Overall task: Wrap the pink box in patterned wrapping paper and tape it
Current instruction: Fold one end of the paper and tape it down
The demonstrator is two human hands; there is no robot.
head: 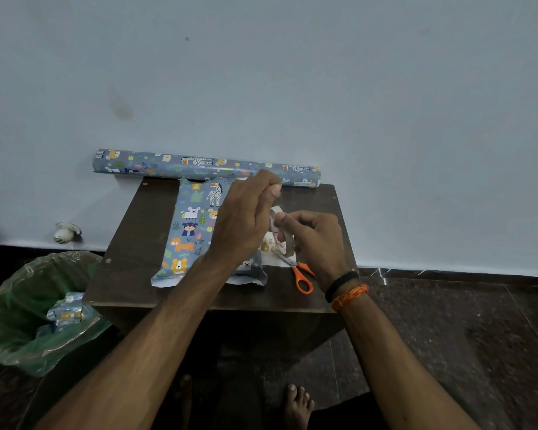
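Note:
The box lies on the small dark table (137, 243), wrapped in blue animal-print paper (193, 231) with both paper ends standing loose; no pink shows. My right hand (314, 240) holds a roll of clear tape (284, 234) just right of the box. My left hand (246, 218) hovers above the box's right side, its fingertips pinched at the tape's free end near the roll. A white printed piece (272, 252) lies under the hands.
The wrapping paper roll (205, 166) lies along the wall at the table's back edge. Orange-handled scissors (302, 274) rest on the table right of the box. A green-lined bin (35, 308) with paper scraps stands at the left. My bare foot (297, 405) is under the table's front.

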